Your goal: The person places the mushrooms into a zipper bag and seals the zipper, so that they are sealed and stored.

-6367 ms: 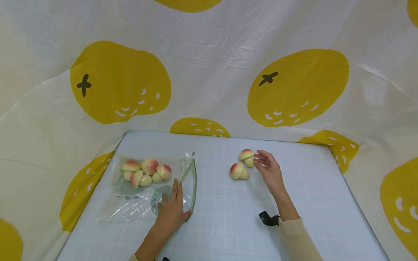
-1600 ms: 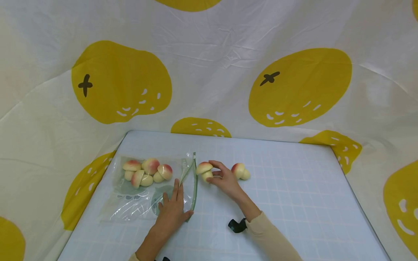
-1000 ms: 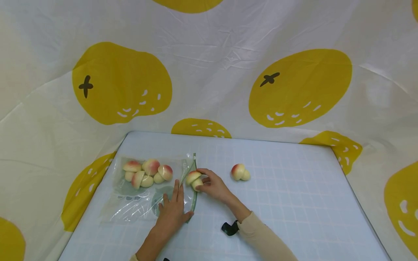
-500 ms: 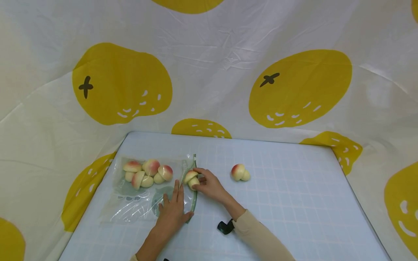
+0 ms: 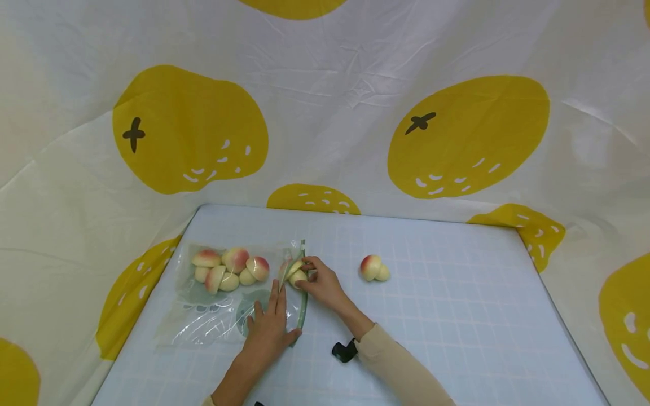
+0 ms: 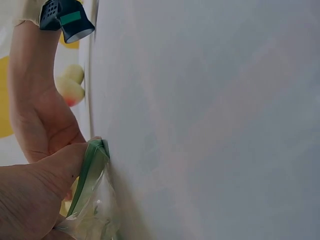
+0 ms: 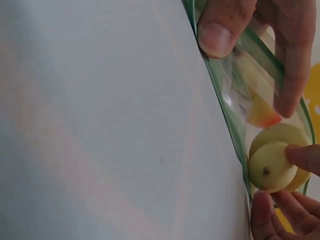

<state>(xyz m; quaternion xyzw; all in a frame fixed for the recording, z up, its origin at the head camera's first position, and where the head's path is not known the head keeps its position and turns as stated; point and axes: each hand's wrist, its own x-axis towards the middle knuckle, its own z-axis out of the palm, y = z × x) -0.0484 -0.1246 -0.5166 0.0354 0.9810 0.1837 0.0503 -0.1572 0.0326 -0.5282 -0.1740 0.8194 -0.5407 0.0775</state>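
Observation:
In the head view a clear zip bag (image 5: 178, 330) with green-edged rims lies on the left of the table, its mouth facing right. Several toy mushrooms (image 5: 215, 277), cream with red-tinged caps, are inside. My left hand (image 5: 268, 327) rests at the mouth with straight, spread fingers; in the right wrist view its thumb (image 7: 217, 37) presses the lower rim while the fingers part the upper one. My right hand (image 5: 325, 287) pinches another toy mushroom (image 7: 272, 167) between thumb and fingers, stem end outward, within the open mouth. The upper rim partly covers its cap.
One loose toy mushroom (image 5: 373, 268) lies on the pale checked tablecloth (image 5: 457, 316), right of my right hand. A white curtain with yellow fruit prints (image 5: 325, 141) hangs behind the table. A black wrist camera (image 5: 345, 351) juts from the right sleeve.
My right hand took the farther of two loose mushrooms, carried it left and moved it into the bag's mouth. The left hand has stayed in place, holding the mouth apart.

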